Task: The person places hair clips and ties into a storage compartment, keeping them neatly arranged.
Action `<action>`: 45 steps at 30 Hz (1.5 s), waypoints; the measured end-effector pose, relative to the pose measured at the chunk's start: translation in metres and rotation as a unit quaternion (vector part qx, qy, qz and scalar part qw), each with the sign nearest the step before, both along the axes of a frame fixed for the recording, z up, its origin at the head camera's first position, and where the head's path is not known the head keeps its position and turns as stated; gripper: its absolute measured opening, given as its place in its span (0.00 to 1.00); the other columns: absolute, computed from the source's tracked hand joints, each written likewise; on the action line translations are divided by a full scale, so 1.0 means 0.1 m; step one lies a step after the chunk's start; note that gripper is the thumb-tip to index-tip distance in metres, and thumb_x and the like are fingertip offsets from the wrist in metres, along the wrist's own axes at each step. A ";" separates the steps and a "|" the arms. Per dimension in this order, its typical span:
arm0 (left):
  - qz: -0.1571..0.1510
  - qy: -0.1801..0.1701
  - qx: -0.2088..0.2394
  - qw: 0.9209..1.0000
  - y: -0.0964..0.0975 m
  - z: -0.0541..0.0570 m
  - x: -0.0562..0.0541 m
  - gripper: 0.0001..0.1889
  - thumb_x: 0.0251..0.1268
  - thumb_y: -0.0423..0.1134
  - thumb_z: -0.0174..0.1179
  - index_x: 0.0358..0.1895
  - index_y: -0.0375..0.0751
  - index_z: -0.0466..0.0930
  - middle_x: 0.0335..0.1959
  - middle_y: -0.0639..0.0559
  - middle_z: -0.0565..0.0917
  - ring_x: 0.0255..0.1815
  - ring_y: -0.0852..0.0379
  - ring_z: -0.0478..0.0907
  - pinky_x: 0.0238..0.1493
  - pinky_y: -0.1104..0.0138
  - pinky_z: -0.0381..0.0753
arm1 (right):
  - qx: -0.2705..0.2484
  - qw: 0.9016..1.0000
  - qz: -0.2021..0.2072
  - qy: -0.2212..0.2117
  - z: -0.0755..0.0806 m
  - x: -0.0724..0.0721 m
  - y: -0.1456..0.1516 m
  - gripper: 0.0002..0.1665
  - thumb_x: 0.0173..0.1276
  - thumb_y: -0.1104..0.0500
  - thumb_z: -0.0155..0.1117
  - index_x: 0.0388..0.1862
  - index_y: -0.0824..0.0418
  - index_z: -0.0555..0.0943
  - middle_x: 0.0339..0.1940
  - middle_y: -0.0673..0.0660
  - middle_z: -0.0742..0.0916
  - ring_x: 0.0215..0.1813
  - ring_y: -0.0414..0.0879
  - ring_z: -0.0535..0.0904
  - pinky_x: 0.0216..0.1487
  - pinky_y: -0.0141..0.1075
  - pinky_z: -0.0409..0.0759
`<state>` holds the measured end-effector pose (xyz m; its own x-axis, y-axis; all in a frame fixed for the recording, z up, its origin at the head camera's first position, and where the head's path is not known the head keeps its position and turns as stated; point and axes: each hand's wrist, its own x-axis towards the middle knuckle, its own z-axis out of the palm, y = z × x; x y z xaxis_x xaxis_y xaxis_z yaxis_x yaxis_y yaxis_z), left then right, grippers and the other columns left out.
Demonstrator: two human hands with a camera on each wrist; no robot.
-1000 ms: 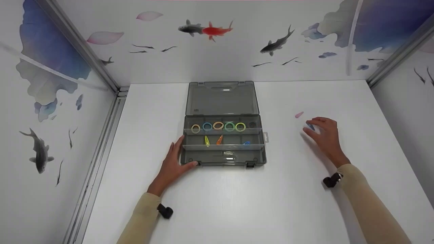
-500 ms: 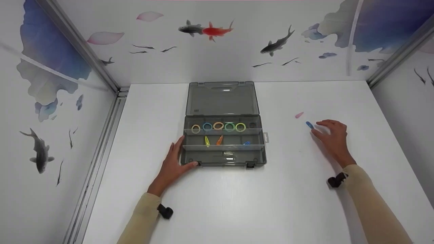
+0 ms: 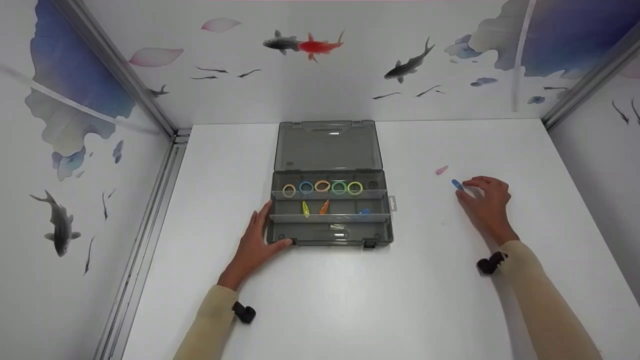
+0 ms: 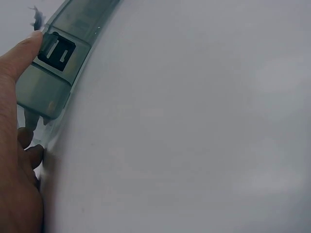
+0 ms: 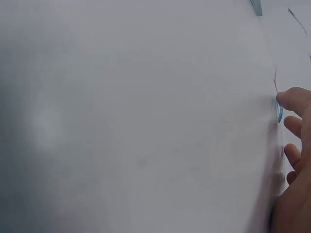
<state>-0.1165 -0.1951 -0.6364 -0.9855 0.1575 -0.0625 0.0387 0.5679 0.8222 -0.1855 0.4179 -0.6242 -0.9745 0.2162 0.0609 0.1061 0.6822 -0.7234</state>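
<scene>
A grey see-through storage box lies open with its lid tilted back. My left hand rests at the box's front left corner, fingers straight along the side, thumb at the front latch. To the right, my right hand has thumb and index finger around the near end of a blue snap hair clip on the table. That clip also shows below the top fingertip in the right wrist view. Just beyond lies a pink hair clip.
Several coloured rings stand in the box's back row. Its middle row holds a yellow clip, an orange clip and a blue clip. White panels with painted fish enclose the table.
My right hand drew back to the right from over the blue hair clip, uncovering it, then came slightly left so that thumb and index finger meet its near end. My left hand stays put.
</scene>
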 end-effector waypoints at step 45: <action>-0.002 0.005 -0.002 1.000 0.00 0.01 0.00 0.60 0.65 0.68 0.76 0.92 0.64 0.47 0.92 0.42 0.52 0.92 0.32 0.39 0.82 0.25 0.50 | 0.001 0.989 0.042 0.139 0.05 -0.05 -0.30 0.08 0.74 0.65 0.76 0.47 0.71 0.91 0.59 0.68 0.84 0.71 0.64 0.67 0.72 0.67 0.55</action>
<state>-0.1168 -0.1949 -0.6353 -0.9854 0.1616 -0.0533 0.0492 0.5706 0.8198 -0.1901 0.3878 -0.6194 -0.9346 0.1351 0.3291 -0.1535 0.6814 -0.7156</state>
